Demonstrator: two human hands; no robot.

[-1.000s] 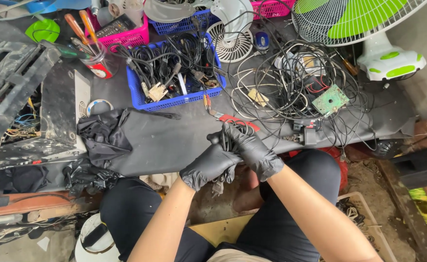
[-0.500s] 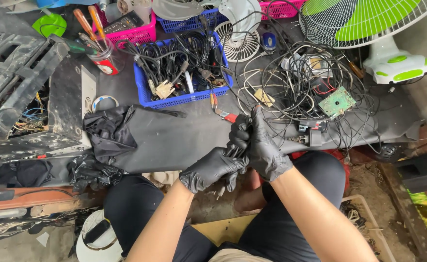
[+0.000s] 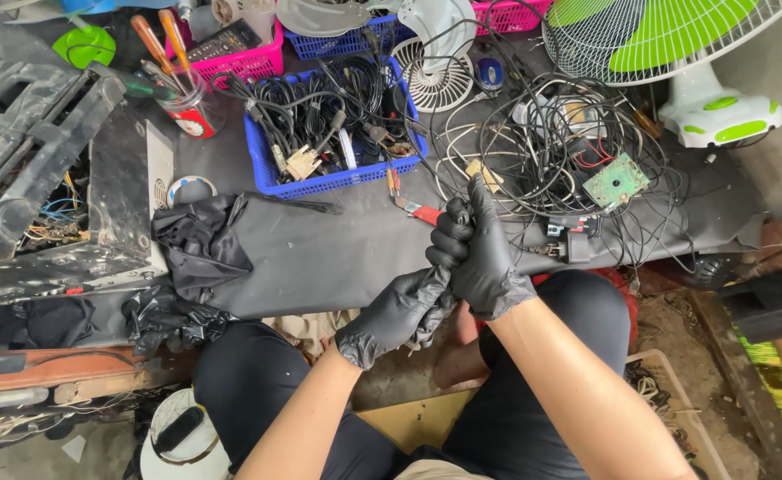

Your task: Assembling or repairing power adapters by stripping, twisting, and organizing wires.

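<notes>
A: What are the 2 hands doing?

B: Both wear black gloves. The right hand [image 3: 484, 253] has its fingers stretched up and pressed together. The left hand [image 3: 400, 311] is curled around the right one from below, fingers gripping near its palm and thumb. They hang just above the near edge of the bench [image 3: 346, 253], over the person's lap.

A: And next to them?

B: Red-handled pliers [image 3: 413, 206] lie on the bench just beyond the hands. Behind those sits a blue basket [image 3: 262, 169] full of black cables and plugs. To the right is a tangle of wires [image 3: 533, 151] with a small green circuit board [image 3: 616, 183] on it.

A: What is the surface like?

B: The bench is covered in dark grey sheeting. A crumpled black cloth [image 3: 197, 244] lies at the left, with more black plastic bunched below it. Farther back stand 1 red can of screwdrivers [image 3: 186, 107], a pink basket [image 3: 248, 58] and a small white fan grille [image 3: 431, 80]. A green-and-white fan [image 3: 675, 53] stands at the far right. The floor below looks like bare dirt with scraps.

A: Anything hard to read?

B: The dark casing [image 3: 44, 169] on the left is cut off by the frame, its insides a blur of coloured wires. I cannot tell whether the left hand holds glove material or only the hand itself. The fan's top is cropped too.
</notes>
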